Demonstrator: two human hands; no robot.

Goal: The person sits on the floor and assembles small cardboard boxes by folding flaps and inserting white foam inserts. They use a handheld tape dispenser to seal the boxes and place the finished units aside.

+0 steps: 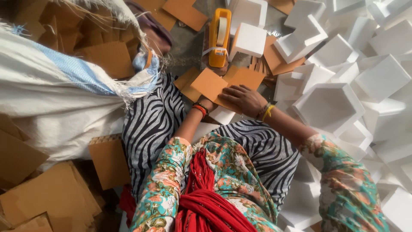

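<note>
Item: one seated worker, floral sleeves, zebra-striped cloth over the lap, red scarf trailing down the middle.

Right hand (245, 99) — laid flat, fingers spread, pressing an orange cardboard sheet (210, 83) onto the white foam box (223, 115) beneath it; it grips nothing, and the press seems meant to keep the sheet from sliding.

Left hand — mostly hidden under the sheet's near edge, only the wrist with its red bangle (200, 109) showing; whether it clasps anything I cannot tell (probably it steadies the box from below).

Yellow tape dispenser (219, 36) — standing just beyond the sheet, within reach of either hand.

Foam boxes (330, 105) — white, heaped to the worker's right; one stands beside the dispenser.

Loose cardboard sheets (47, 202) — stacked at the left, near a white woven sack (51, 99).
</note>
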